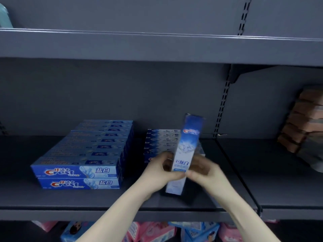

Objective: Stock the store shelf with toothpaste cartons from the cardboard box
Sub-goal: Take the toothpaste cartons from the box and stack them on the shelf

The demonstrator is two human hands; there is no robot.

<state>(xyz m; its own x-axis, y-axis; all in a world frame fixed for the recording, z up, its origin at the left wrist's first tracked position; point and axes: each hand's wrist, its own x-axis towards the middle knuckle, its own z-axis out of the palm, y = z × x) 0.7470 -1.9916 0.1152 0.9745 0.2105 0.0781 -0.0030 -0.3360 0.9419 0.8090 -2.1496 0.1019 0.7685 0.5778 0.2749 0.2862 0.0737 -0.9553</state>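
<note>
- Grey metal shelf (90, 198) is stretching across the middle of the frame, with another shelf board (122, 44) running above it across the upper part.
- At the left of centre, a two-layer stack of blue Crest cartons (82, 154) is lying flat on the shelf, rows running back toward the rear panel, printed long sides facing forward.
- Just right of that stack, a second stack of paler blue-and-white cartons (160, 144) is sitting on the shelf, partly hidden behind the hands.
- Left hand (160, 172) is reaching in from the lower middle of the frame, its grip clasping the left side of a held toothpaste carton (188, 147), thumb across the front face.
- That carton is standing nearly upright, tipped slightly right at the top, in front of the paler stack; whether its lower end is touching the shelf I cannot tell.
- Right hand (204, 172) is closing its grip on the carton's right side, thumb tip meeting the left thumb on the front.
- At the right edge, a leaning pile of brownish packs (304, 119) is sitting in the neighbouring shelf bay.
- Along the bottom, pink and blue packages (157, 231) are showing on the level below.
</note>
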